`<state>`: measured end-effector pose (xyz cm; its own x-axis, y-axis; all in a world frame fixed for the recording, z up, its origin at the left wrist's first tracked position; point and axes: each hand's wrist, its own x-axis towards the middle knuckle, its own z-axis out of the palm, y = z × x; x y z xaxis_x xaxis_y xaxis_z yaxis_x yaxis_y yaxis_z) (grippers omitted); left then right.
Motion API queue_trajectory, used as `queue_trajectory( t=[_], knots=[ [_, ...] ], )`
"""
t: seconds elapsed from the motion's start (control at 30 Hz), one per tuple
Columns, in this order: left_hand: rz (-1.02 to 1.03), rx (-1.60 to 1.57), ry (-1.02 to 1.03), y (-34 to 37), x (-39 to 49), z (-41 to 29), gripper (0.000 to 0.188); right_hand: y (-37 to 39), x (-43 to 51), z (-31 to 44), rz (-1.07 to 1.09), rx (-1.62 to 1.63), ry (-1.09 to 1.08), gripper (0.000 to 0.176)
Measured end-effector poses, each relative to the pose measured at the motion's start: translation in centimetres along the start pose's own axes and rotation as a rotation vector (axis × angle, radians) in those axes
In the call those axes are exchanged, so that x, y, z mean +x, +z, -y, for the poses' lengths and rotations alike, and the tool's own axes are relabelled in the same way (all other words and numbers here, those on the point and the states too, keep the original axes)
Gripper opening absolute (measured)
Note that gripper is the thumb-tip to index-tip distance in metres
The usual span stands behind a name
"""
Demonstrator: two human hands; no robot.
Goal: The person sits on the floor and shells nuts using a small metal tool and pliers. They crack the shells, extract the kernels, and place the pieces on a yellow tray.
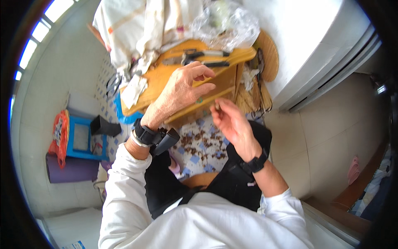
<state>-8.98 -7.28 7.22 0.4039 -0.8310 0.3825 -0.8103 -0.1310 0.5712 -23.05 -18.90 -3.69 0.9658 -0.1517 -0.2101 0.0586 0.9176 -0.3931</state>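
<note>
My left hand (182,88) hovers over the near side of a wooden cabinet (149,81), fingers curled apart, with nothing seen in it. Lower and to the right, my right hand (231,123) pinches a small brownish piece (217,106) between thumb and fingertips; what it is cannot be told. Pliers (205,59) with black and light grips lie on the wooden top beyond my left hand. Crumpled white paper (135,90) rests on the left of that top. Brown debris (202,143) is scattered over the tiled floor between my knees.
A clear plastic bag (227,26) and a pale cloth (130,31) lie at the back of the cabinet top. To the left are a blue stool (71,137), a black container (104,126) and a purple roll (71,168). A door frame (335,68) stands at the right.
</note>
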Motion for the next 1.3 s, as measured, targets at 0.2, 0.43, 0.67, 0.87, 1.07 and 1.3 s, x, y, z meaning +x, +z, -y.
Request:
queue_trajectory(
  t=[0.2,0.43,0.67,0.87,1.07,1.3],
  knots=[
    [0.043,-0.376,-0.228,-2.3,-5.7,0.1,0.032,6.9,1.4,-2.9,0.088,-0.089,-0.027,0.018],
    [-0.068,-0.257,-0.208,-6.2,-7.7,2.6,0.02,11.2,3.6,-5.1,0.162,-0.185,-0.023,0.026],
    [-0.247,-0.351,-0.177,-6.9,-8.4,6.1,0.021,12.7,6.5,-5.7,0.19,-0.258,-0.035,0.033],
    [-0.414,-0.731,-0.281,-4.6,-8.5,8.9,0.019,11.2,8.4,-5.8,0.12,-0.434,-0.071,0.024],
    [-0.378,-0.98,-0.378,-4.1,-8.7,9.5,0.015,11.2,8.2,-6.1,0.088,-0.682,-0.224,0.017],
    [-0.498,-0.893,-0.309,-3.0,-7.8,9.8,0.015,11.6,8.2,-5.0,0.078,-0.817,-0.286,0.022]
  ],
)
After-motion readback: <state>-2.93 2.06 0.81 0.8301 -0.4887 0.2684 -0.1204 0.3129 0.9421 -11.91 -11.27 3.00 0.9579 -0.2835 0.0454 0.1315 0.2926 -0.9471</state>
